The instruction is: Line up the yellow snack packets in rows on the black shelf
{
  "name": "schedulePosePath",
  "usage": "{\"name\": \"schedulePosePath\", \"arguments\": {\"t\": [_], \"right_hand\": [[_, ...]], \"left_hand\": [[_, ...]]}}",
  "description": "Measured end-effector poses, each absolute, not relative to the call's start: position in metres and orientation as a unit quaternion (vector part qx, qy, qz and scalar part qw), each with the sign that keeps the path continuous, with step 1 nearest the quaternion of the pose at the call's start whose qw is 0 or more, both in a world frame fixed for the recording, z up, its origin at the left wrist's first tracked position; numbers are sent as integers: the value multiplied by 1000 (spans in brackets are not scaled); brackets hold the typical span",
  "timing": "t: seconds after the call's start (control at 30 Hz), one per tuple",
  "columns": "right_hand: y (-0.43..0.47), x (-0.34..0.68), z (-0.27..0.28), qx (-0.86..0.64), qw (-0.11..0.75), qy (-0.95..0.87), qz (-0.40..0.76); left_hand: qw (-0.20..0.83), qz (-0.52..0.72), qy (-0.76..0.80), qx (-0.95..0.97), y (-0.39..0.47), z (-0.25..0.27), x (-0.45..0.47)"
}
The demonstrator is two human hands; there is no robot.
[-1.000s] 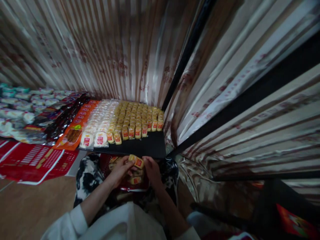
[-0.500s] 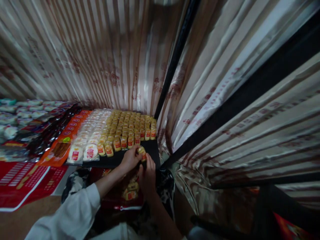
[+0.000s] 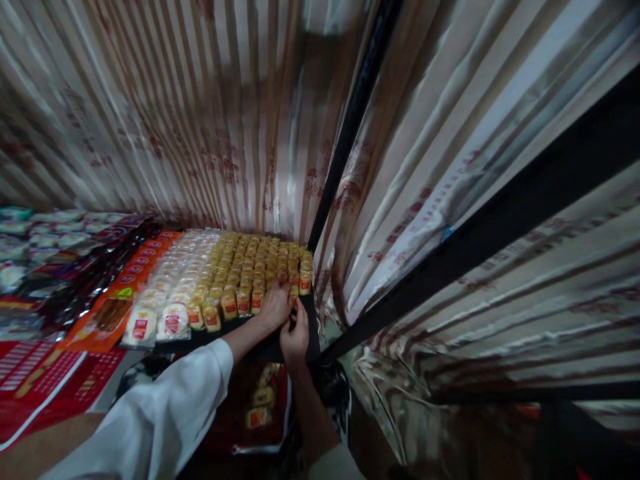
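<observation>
Rows of small yellow wrapped cakes (image 3: 243, 299) with red labels stand on the black tabletop (image 3: 313, 327). My left hand (image 3: 275, 305) is at the front of these rows, with its fingers closed around a small wrapped cake that they mostly hide. Close beside it, my right hand (image 3: 296, 333) has its fingertips pinched at the same spot. Below the table edge, an open red bag (image 3: 240, 427) holds a few more of the yellow packs.
White round wrapped cakes (image 3: 173, 321) fill rows on the left. Beyond them lie an orange snack bag (image 3: 117, 303) and several dark packets (image 3: 85, 293). A black pole (image 3: 345, 143) rises behind the right corner, before striped curtains (image 3: 240, 120).
Both hands have moved forward and up with the wrapped cake, from over the table's front edge to the front of the rows. The view has shifted slightly.
</observation>
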State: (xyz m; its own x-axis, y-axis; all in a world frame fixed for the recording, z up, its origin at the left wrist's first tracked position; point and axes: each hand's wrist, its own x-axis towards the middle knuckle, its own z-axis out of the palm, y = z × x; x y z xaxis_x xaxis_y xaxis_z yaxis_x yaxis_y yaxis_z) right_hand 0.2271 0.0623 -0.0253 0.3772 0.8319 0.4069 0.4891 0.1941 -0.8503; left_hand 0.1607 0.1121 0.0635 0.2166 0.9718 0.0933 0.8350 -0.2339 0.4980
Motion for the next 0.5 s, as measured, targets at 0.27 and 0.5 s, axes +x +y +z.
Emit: {"name": "schedulePosePath", "arguments": {"t": [0.27,0.5], "right_hand": [[78,222,-36,-645,513,-544,159],[82,226,-45,-635,470,-602,116]], "left_hand": [[148,164,594,774,124,61,160],[148,261,533,791,102,42,154]]}}
